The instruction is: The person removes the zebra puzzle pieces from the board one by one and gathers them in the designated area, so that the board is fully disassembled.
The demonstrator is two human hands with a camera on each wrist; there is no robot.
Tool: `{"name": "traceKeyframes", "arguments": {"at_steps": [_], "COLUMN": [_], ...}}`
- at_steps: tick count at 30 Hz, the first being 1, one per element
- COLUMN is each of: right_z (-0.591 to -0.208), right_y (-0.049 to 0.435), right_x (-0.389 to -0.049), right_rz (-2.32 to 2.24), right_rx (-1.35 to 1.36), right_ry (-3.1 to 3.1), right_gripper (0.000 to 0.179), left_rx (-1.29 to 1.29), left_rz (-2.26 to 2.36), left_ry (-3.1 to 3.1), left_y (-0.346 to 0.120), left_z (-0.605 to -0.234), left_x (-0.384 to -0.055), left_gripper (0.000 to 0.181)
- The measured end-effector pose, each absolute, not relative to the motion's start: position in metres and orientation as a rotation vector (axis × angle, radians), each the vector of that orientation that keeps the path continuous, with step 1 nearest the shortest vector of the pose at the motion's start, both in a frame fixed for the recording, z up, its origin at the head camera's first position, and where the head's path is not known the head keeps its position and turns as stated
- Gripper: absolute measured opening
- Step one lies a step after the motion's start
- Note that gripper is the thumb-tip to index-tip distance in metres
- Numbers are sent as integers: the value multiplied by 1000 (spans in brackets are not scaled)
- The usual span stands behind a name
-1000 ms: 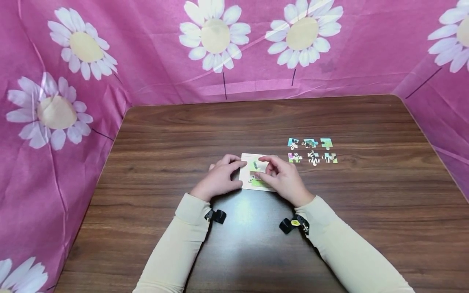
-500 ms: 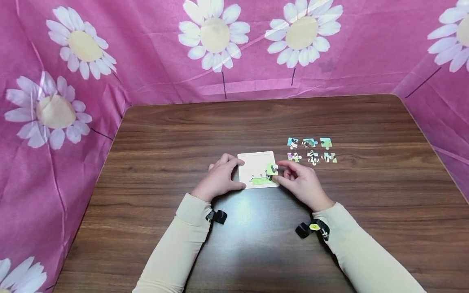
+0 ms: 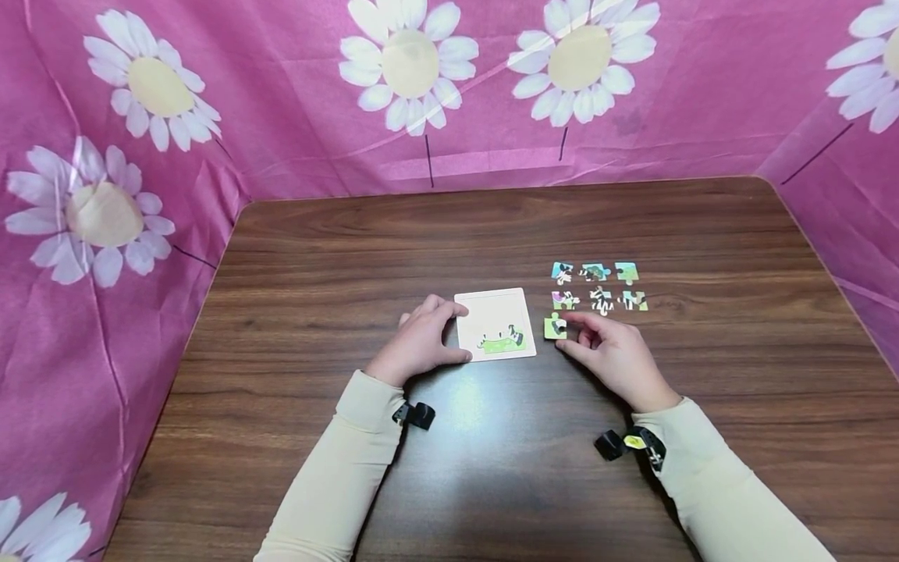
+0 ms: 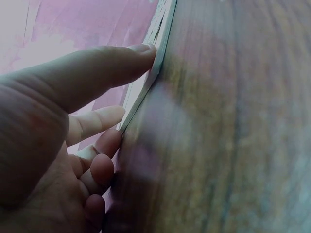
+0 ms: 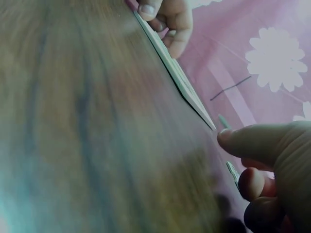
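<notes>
A cream square puzzle tray (image 3: 485, 312) lies on the table, with green and black-and-white picture parts (image 3: 502, 342) along its lower side. At its left edge my left hand (image 3: 417, 339) rests thumb and index fingertips on two spots, both fingers fairly straight; the other fingers curl loosely in the left wrist view. Just right of the tray, my right hand (image 3: 611, 355) pinches a green puzzle piece (image 3: 553, 328) with a black-and-white patch by its right side, between thumb and index finger. Whether that piece touches the table I cannot tell.
Several loose puzzle pieces lie in two rows (image 3: 594, 272) just beyond the right hand. The brown wooden table (image 3: 351, 257) ends at a pink flowered cloth (image 3: 295, 117) behind and at both sides. Black straps with small devices (image 3: 420, 415) sit on both wrists.
My right hand has drawn the green piece off the tray to the right, toward the loose pieces, uncovering more of the tray. The left hand has stayed at the tray's left edge.
</notes>
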State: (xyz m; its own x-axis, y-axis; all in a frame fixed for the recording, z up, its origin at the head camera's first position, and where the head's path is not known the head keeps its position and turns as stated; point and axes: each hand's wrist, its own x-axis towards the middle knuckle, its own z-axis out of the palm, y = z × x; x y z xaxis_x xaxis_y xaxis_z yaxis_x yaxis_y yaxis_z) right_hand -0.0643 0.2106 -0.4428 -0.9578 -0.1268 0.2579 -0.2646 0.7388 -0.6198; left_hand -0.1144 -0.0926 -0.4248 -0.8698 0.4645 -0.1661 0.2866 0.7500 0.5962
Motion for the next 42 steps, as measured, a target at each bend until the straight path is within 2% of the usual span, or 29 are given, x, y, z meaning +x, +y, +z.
{"name": "traceKeyframes", "arguments": {"at_steps": [21,29,42], "right_z": [-439,-439,-445], "right_y": [230,229,205], "right_x": [-64,-65,-63], "right_rz": [973,960,1048], "right_rx": [245,256,365], "right_ry": [-2898,-2914,-2650], "right_gripper": [38,26,20], "left_rx": [599,597,583], "left_rz": [839,842,853], "left_ry": [2655,2652,2629], "left_y": [-92,-93,-94], "left_z": [-425,-424,-425], "left_x": [-114,-113,-115], "left_gripper": [66,65,66]}}
